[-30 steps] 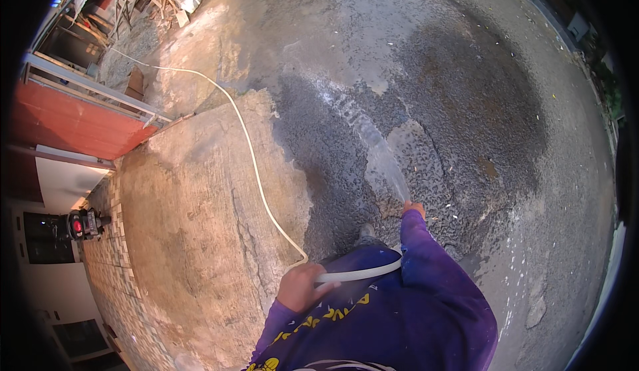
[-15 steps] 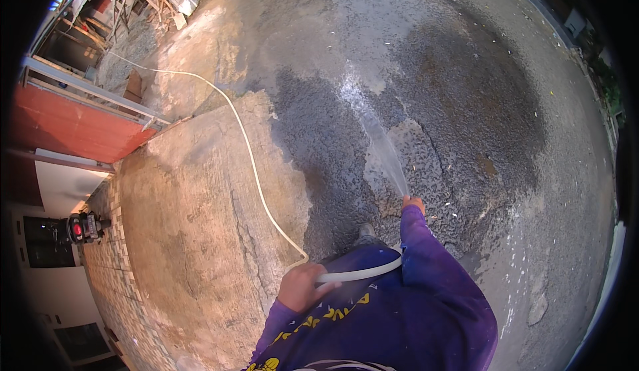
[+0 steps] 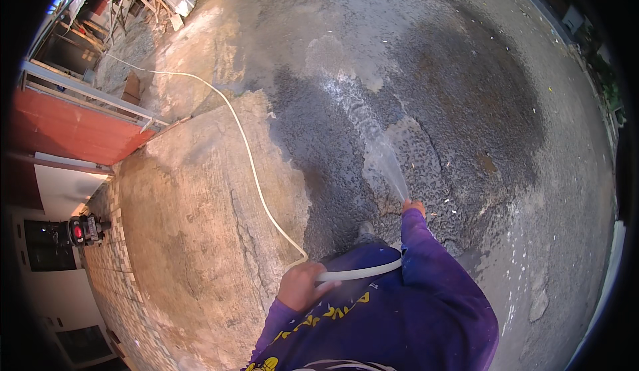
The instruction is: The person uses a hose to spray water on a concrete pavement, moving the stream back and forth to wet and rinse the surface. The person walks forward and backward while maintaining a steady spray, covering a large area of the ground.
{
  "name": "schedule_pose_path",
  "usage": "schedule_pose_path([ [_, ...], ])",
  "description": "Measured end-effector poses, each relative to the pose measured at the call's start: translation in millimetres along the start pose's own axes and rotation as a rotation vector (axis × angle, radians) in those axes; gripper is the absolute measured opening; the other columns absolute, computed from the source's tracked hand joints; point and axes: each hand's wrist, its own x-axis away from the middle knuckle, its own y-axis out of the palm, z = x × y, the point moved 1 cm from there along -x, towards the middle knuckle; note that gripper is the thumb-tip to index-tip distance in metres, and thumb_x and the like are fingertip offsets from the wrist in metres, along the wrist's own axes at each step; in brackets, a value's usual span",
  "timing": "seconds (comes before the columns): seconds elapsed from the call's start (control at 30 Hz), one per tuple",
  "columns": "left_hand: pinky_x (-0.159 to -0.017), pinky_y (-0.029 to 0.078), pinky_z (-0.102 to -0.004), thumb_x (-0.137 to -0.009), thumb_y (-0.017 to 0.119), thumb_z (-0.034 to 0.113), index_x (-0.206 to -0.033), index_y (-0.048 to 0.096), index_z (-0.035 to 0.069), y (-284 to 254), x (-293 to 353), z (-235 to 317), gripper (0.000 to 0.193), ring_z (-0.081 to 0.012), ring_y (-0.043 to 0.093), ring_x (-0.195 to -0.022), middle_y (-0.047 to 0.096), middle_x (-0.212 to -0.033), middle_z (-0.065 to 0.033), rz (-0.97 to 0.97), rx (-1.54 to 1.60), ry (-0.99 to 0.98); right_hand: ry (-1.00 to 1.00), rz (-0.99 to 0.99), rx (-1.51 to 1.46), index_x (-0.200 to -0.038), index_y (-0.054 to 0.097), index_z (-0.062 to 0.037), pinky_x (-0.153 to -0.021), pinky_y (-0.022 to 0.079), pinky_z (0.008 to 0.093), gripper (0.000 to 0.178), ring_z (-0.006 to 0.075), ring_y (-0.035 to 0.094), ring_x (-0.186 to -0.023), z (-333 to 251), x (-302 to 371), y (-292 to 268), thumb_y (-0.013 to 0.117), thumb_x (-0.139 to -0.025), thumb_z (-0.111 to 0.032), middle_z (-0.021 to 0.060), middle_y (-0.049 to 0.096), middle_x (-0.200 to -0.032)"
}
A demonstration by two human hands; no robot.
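A pale water hose [image 3: 363, 273] crosses in front of my body, with my left hand [image 3: 303, 287] closed around it at the left. Stretched forward on the right, my right hand [image 3: 414, 207] is closed at the hose's outlet end; its fingers hide the tip. From there a fan of water [image 3: 381, 146] sprays forward and a little left onto the dark wet pavement [image 3: 313, 124]. Beyond my left hand the hose runs across the dry concrete in a long curve toward the far left. My right sleeve hides part of the hose.
Lighter dry concrete [image 3: 193, 204] lies on the left. A parked motorcycle [image 3: 84, 230] stands by the building at the left edge, below a red wall [image 3: 80, 124]. Wooden trestles [image 3: 126, 4] are at the far left. A kerb [image 3: 552, 21] borders the right side.
The spray's landing point has swung left on the wet pavement. My right hand has dipped very slightly; my left hand keeps its hold on the hose.
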Motion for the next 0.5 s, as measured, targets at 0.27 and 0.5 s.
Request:
schedule_pose_path([
  [0.27, -0.072, 0.053, -0.0449, -0.081, 0.08, 0.042, -0.084, 0.07, 0.005, 0.7, -2.5, -0.3, 0.039, -0.0353, 0.068, -0.079, 0.069, -0.083, -0.0138, 0.0, -0.001, 0.005, 0.06, 0.005, -0.008, -0.118, 0.072, -0.0064, -0.099, 0.052, 0.0481, 0.052, 0.0382, 0.068, -0.113, -4.3, 5.5, -4.9, 0.054, -0.093, -0.048, 0.0225, 0.071, -0.117],
  [0.5, -0.072, 0.053, -0.0452, -0.081, 0.081, 0.042, -0.085, 0.069, 0.005, -1.2, -4.8, 1.9, 0.039, -0.0353, 0.067, -0.079, 0.069, -0.082, -0.0138, -0.004, 0.004, 0.006, -0.001, 0.016, -0.003, -0.116, 0.073, -0.0066, -0.098, 0.053, 0.0492, 0.05, 0.04, 0.068, -0.111, -15.4, -0.1, -4.9, 0.053, -0.094, -0.047, 0.023, 0.071, -0.116],
])
